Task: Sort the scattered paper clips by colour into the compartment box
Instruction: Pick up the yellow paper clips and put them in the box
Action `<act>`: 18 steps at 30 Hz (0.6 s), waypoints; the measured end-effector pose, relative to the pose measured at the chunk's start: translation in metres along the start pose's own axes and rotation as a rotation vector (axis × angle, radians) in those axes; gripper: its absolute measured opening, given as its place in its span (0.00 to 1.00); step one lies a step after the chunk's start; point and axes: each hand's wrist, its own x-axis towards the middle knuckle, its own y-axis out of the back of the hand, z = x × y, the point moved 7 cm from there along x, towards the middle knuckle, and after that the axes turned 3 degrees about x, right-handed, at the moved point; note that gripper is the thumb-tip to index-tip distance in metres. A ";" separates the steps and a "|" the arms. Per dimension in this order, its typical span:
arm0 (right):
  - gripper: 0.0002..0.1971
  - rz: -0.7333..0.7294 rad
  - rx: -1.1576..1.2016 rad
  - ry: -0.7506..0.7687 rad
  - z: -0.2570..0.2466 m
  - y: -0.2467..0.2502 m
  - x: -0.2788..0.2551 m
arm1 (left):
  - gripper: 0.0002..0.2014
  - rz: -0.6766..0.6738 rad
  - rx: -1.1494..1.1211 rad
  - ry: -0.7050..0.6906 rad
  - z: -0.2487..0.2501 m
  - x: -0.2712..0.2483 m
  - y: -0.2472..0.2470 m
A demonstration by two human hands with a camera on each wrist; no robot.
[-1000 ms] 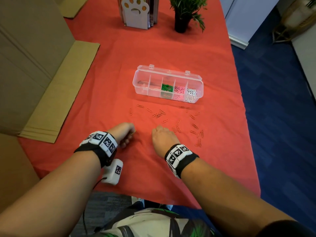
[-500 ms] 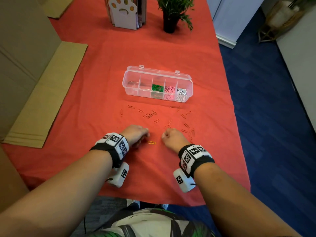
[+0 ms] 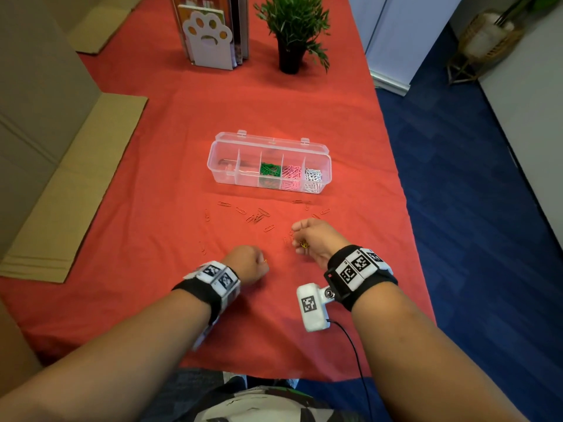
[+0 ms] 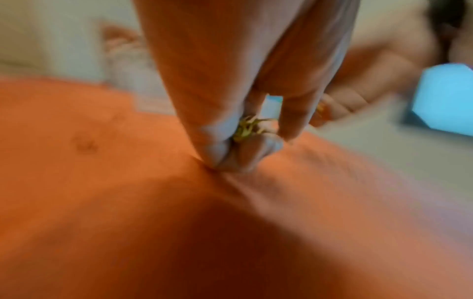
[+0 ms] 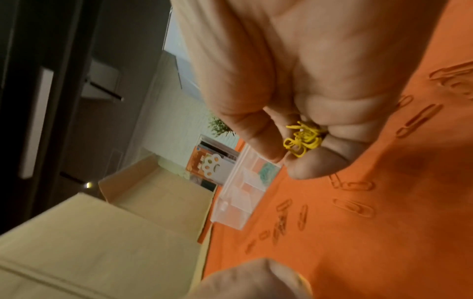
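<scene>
Both hands work low over the red-clothed worktop (image 3: pixel 158 184), each holding yellow paper clips. The right hand (image 3: pixel 316 239) has its fingers (image 5: pixel 256 129) curled around a small bunch of yellow clips (image 5: pixel 303 141), held just above the cloth. The left hand (image 3: pixel 248 263) pinches another yellow bunch (image 4: pixel 247 128) between thumb and fingertips, which are pressed into the cloth.

The clear compartment box (image 3: pixel 269 149) lies ahead of both hands, its long axis running left to right. Green clips (image 3: pixel 269 169), pink clips (image 3: pixel 291 172) and white clips (image 3: pixel 313 175) fill its three right-hand compartments; the two left ones look free of coloured clips, though something faint lies in them. The right hand is nearer the box, but the open compartments sit on the left hand's side. Loose red clips (image 3: pixel 259 216) lie scattered between hands and box, hard to pick out against the cloth.
</scene>
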 end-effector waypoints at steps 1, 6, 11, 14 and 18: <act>0.14 -0.013 0.043 0.009 -0.004 0.000 0.000 | 0.10 -0.003 -0.289 0.071 -0.004 0.001 0.007; 0.14 -0.065 0.133 0.031 -0.010 0.005 0.000 | 0.07 -0.085 -1.485 0.218 -0.003 0.011 0.058; 0.15 -0.082 0.099 0.054 -0.014 0.006 0.001 | 0.12 0.085 -1.510 0.168 0.004 0.038 0.125; 0.15 -0.066 0.024 0.089 -0.018 0.007 0.002 | 0.09 0.189 -1.469 0.197 0.008 0.053 0.151; 0.16 0.014 -0.077 0.171 -0.030 0.008 0.009 | 0.21 0.302 -1.356 0.272 0.006 0.068 0.170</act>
